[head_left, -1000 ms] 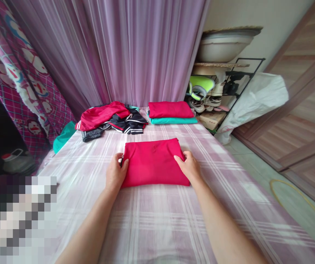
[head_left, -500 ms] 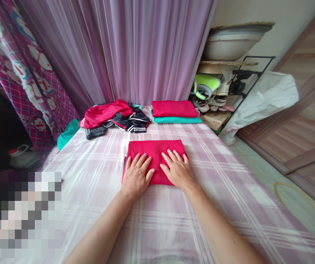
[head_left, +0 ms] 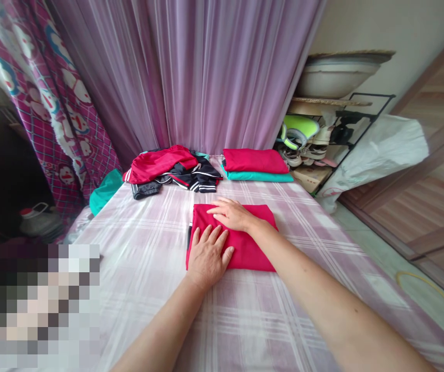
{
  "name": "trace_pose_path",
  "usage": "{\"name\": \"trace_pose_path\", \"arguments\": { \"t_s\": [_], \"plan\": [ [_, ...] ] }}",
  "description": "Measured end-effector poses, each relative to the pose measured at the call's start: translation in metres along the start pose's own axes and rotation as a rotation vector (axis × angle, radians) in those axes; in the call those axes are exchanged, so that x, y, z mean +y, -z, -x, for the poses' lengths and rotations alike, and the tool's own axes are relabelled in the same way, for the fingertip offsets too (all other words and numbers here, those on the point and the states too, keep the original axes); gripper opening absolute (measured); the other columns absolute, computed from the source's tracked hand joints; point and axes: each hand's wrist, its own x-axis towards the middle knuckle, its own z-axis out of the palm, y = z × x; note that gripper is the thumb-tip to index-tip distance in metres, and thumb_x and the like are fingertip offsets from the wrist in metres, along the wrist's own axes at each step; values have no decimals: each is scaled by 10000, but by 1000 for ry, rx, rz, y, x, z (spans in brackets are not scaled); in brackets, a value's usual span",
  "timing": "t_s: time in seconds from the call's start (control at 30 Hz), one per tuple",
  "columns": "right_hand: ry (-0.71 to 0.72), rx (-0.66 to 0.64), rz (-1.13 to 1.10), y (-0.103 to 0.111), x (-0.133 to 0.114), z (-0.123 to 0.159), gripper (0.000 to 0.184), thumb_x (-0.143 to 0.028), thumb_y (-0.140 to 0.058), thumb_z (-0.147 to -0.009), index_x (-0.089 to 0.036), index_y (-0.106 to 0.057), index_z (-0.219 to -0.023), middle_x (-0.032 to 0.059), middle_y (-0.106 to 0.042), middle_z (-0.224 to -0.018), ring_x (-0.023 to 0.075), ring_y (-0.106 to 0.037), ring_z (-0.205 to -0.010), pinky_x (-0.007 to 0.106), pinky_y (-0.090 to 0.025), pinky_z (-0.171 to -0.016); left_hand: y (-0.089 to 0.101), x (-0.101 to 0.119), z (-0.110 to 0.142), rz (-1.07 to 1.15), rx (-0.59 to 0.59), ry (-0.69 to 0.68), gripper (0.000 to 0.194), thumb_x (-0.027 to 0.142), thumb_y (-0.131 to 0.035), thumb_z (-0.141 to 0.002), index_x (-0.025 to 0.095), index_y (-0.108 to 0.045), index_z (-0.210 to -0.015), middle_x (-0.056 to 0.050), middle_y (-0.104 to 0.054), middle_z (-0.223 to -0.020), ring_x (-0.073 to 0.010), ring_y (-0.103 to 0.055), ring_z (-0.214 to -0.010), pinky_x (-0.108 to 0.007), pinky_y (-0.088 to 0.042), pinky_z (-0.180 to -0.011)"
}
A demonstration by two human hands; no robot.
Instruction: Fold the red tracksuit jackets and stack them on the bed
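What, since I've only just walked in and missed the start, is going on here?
A person is handling a folded red garment on a plaid cloth. The left hand lies spread on its near left part, and the right hand is over its far part, fingers pointing left. Beyond, to the right, a folded red piece rests on a folded teal one; to the left lies a loose heap of clothes.

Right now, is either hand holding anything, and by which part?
Nothing is held. Left hand lies spread on the near left of the folded red cloth; right hand is flat over its far part; neither grips it.
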Motion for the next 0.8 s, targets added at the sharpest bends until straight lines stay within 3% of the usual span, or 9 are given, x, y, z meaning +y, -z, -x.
{"name": "trace_pose_path", "arguments": {
  "t_s": [0.1, 0.2, 0.33, 0.57, 0.67, 0.8],
  "plan": [
    [40, -144, 13, -6, -1, -38, 379, -271, -473, -948, -322, -673, -1266, 17, -539, -1468, 249, -427, -1388, 485, -347, -1132, -2, -1, 1, 13, 2, 7, 462, 464, -460, -959, 266, -585, -1357, -74, -581, -1429, -326, -452, -1366, -614, -249, -1172],
    [51, -229, 22, -18, 1, -58, 403, -271, -447, -957, -337, -645, -1302, -2, -539, -1468, 232, -464, -1362, 454, -351, -1136, -4, -1, 1, 25, 2, 11, 472, 477, -449, -960, 266, -577, -1363, -73, -589, -1420, -327, -456, -1361, -618, -250, -1170],
    [1, -256, 13, -33, 9, -66, 441, -282, -390, -978, -342, -586, -1368, -3, -534, -1473, 216, -449, -1375, 436, -353, -1138, -4, -1, 1, 39, -4, 21, 480, 482, -457, -956, 268, -573, -1370, -76, -591, -1416, -331, -455, -1359, -626, -265, -1162],
    [-162, -306, 15, -37, 4, -73, 474, -348, -325, -1004, -346, -489, -1449, 53, -389, -1577, 279, -334, -1451, 568, -305, -1132, -5, -2, 0, 40, -16, 30, 484, 481, -460, -955, 276, -567, -1380, -77, -583, -1424, -337, -445, -1365, -638, -258, -1160],
    [-158, -175, -9, -26, 2, -62, 474, -364, -345, -1003, -312, -486, -1453, 57, -425, -1555, 248, -373, -1429, 504, -315, -1142, -5, -2, 0, 37, 2, 29, 475, 476, -472, -951, 284, -572, -1374, -75, -588, -1419, -333, -449, -1361, -633, -246, -1164],
    [-131, 185, -40, -6, 19, -14, 492, -325, -325, -1007, -236, -459, -1471, 74, -522, -1482, 197, -465, -1360, 399, -333, -1139, -5, -2, 0, 35, 20, 24, 459, 466, -489, -946, 299, -580, -1365, -61, -574, -1436, -326, -453, -1360, -608, -238, -1174]
  ]
}}
